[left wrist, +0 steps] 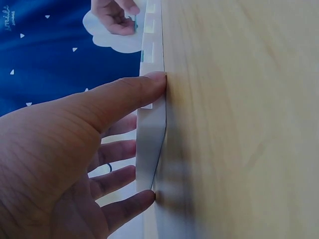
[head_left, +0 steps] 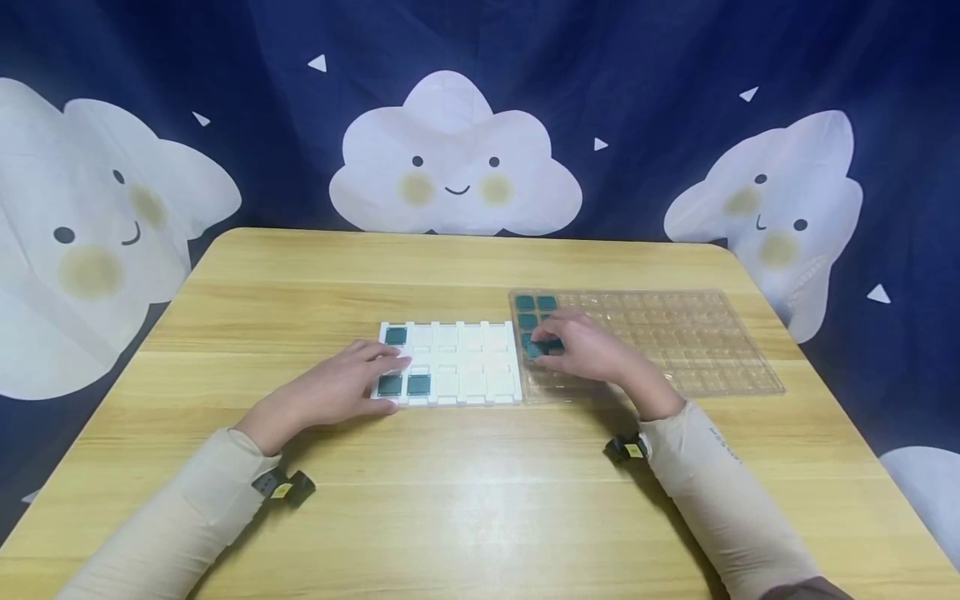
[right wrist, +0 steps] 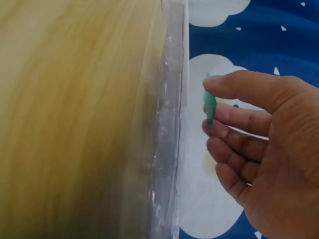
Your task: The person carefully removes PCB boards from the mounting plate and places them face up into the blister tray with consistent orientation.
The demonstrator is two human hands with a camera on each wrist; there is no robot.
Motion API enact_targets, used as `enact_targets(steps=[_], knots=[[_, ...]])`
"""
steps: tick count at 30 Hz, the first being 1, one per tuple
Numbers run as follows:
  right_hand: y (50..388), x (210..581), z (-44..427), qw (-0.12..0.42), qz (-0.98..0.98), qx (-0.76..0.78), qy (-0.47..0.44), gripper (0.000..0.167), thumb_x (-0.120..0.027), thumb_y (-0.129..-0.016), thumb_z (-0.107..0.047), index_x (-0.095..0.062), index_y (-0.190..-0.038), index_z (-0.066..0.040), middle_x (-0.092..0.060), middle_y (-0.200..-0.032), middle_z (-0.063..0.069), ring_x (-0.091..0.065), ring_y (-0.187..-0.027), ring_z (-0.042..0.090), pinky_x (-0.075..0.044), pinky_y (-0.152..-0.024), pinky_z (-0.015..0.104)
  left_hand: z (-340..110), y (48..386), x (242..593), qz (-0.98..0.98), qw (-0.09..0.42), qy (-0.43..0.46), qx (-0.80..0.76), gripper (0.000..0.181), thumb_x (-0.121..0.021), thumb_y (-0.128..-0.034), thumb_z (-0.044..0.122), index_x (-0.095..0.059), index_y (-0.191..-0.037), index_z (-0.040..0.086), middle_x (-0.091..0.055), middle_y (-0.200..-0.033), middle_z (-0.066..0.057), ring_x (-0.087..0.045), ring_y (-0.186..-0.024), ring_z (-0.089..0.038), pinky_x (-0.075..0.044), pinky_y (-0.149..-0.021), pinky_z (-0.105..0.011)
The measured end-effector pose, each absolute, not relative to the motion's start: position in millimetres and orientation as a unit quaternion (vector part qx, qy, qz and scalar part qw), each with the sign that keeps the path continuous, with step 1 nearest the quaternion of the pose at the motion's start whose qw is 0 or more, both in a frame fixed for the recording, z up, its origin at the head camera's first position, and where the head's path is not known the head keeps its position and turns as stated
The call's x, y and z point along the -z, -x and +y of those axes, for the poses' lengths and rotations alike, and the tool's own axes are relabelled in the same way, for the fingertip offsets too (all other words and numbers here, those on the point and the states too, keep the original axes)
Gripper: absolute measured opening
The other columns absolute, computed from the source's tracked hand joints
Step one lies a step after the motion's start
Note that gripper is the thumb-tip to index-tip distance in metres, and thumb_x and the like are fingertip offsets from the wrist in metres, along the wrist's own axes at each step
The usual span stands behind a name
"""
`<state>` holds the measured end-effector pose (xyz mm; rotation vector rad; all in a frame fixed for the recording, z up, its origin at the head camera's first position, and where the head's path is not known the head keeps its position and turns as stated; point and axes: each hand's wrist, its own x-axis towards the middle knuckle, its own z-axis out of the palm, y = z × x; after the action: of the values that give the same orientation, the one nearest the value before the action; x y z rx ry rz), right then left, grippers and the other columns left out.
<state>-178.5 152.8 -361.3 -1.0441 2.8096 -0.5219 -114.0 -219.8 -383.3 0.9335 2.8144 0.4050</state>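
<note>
A white tray lies on the wooden table, its pockets in two rows; three green squares show in it, all toward its left end. Just beside it, a clear plastic tray holds more green squares in its leftmost columns (some are hidden under the fingers, so the full count cannot be told). The right hand pinches one green piece between thumb and fingertips, above the clear tray's left side. The left hand is spread with fairly straight fingers, touching the white tray's left end, its thumb on the near edge. Small dark lettering on the right sleeve is too blurred to read; sideways writing on the blue curtain seems to say "smile".
</note>
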Motion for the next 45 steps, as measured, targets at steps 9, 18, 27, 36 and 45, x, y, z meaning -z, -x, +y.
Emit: enact_targets(steps=[9, 18, 27, 36, 45], knots=[[179, 360, 154, 0.078, 0.925, 0.165, 0.333, 0.029, -0.076, -0.085, -0.022, -0.071, -0.109, -0.009, -0.065, -0.11, 0.004, -0.059, -0.103, 0.024, -0.049, -0.093, 0.043, -221, 114, 382, 0.938, 0.073, -0.309, -0.135, 0.069, -0.071, -0.0878, 0.042, -0.05, -0.144, 0.008, -0.046, -0.145, -0.017, -0.037, -0.134, -0.039, -0.032, -0.111, -0.054], [181, 364, 154, 0.103, 0.922, 0.161, 0.337, 0.033, -0.077, -0.085, -0.025, -0.07, -0.112, -0.01, -0.064, -0.111, 0.003, -0.059, -0.104, 0.024, -0.049, -0.094, 0.044, -222, 114, 383, 0.938, 0.072, -0.312, -0.134, 0.069, -0.071, -0.0882, 0.042, -0.05, -0.144, 0.008, -0.046, -0.144, -0.016, -0.038, -0.134, -0.038, -0.032, -0.111, -0.053], [183, 370, 156, 0.1, 0.919, 0.167, 0.343, 0.034, -0.077, -0.085, -0.026, -0.07, -0.115, -0.01, -0.065, -0.117, 0.006, -0.058, -0.111, 0.028, -0.046, -0.099, 0.047, -221, 114, 384, 0.938, 0.074, -0.311, -0.134, 0.069, -0.07, -0.0883, 0.044, -0.05, -0.144, 0.009, -0.046, -0.145, -0.015, -0.038, -0.134, -0.036, -0.033, -0.111, -0.052], [182, 370, 156, 0.103, 0.919, 0.164, 0.343, 0.034, -0.078, -0.085, -0.026, -0.07, -0.114, -0.01, -0.064, -0.111, 0.003, -0.06, -0.103, 0.024, -0.048, -0.094, 0.045, -222, 115, 385, 0.938, 0.075, -0.312, -0.133, 0.069, -0.07, -0.0885, 0.044, -0.049, -0.144, 0.01, -0.046, -0.145, -0.016, -0.038, -0.134, -0.037, -0.033, -0.111, -0.053], [180, 368, 154, 0.105, 0.921, 0.16, 0.339, 0.035, -0.077, -0.085, -0.025, -0.07, -0.115, -0.009, -0.064, -0.111, 0.004, -0.06, -0.103, 0.025, -0.049, -0.093, 0.046, -221, 115, 385, 0.938, 0.076, -0.312, -0.133, 0.069, -0.07, -0.0882, 0.044, -0.05, -0.144, 0.01, -0.046, -0.145, -0.016, -0.038, -0.134, -0.036, -0.033, -0.111, -0.053]])
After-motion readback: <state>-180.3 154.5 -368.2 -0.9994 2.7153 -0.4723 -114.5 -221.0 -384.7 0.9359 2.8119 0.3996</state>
